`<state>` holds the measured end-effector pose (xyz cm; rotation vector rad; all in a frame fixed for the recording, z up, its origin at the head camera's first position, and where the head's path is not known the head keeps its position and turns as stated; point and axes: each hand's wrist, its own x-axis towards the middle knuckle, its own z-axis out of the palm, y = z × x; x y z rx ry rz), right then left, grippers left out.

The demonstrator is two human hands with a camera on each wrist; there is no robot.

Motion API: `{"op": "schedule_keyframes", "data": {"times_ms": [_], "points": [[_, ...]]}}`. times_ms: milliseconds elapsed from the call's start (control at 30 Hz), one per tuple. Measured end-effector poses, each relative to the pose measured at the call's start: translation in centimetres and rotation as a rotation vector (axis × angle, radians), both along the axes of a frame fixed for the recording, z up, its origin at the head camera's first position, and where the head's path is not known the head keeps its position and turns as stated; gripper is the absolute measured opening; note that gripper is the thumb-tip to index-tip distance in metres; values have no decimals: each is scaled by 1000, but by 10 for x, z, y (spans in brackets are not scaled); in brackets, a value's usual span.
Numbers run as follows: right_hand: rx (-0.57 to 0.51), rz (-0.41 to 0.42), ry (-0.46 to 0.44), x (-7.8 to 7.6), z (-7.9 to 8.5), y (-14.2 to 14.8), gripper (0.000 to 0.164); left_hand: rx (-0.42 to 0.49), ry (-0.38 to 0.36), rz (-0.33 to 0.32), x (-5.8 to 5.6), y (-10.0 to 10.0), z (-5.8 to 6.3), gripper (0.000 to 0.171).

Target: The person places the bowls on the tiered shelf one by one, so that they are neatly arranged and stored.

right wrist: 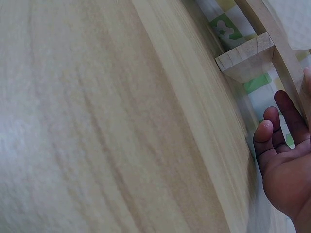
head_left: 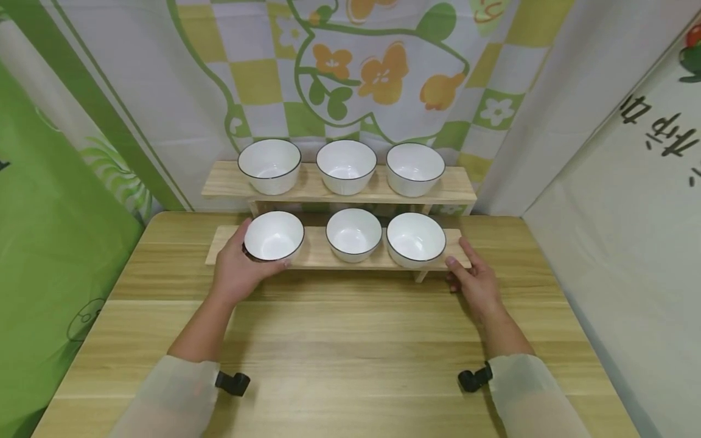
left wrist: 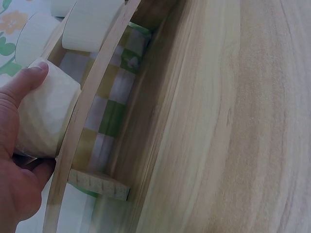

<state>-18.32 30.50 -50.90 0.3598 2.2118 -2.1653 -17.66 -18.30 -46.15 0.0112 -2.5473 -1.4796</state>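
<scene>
Two wooden shelf boards, one higher behind the other, carry white bowls with dark rims. My left hand (head_left: 235, 271) grips the left bowl (head_left: 274, 237) on the lower board (head_left: 314, 246), the thumb along its front and the fingers round its outer side. In the left wrist view that bowl (left wrist: 48, 107) sits at the board's edge. At the lower board's right end, my right hand (head_left: 477, 285) holds the wood between thumb and fingers. Some of its fingers (right wrist: 265, 131) are bent below the board in the right wrist view.
Three bowls, including a middle one (head_left: 346, 167), stand on the upper board (head_left: 219, 179). A middle bowl (head_left: 353, 236) and a right bowl (head_left: 416, 238) share the lower board. The wooden table (head_left: 350, 347) meets a patterned cloth (head_left: 263, 79) behind and a white wall panel (head_left: 630, 243) at right.
</scene>
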Motion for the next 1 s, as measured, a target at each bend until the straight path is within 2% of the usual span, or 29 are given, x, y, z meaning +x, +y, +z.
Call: {"op": "schedule_keyframes", "data": {"times_ms": [433,767,1000], "points": [[15,13,12,0,0,-2,77,-8,24,23,-4,4,-2,120],[28,17,34,-1,0,-1,76,21,39,-9,-6,4,-1,122],[83,4,-2,1,2,4,75,55,23,-37,-8,9,-5,127]]}}
